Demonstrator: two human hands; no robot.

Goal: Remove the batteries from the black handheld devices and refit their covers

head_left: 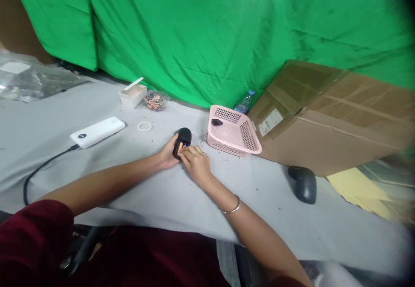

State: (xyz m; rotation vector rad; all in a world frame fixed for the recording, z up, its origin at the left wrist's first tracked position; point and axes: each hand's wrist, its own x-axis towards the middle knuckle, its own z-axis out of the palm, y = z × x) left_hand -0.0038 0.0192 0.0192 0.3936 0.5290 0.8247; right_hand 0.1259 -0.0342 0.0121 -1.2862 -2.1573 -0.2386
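A black computer mouse (184, 135) is turned with its open battery bay facing up, above the middle of the table. My left hand (169, 152) grips it from the left side. Orange batteries (180, 147) show inside the bay. The fingers of my right hand (196, 161) are pinched together at the bay's lower right, touching the battery area; whether they hold a battery is hidden. In the pink basket (227, 136), to the right, lies a small black piece (217, 122).
Behind stand a white box (133, 95) and a tub of batteries (156, 101). A white power bank (97, 132) with a cable and a bead ring (144, 126) lie left. Rightward are a bottle (244, 102), a cardboard box (311, 118) and a dark mouse (304, 185).
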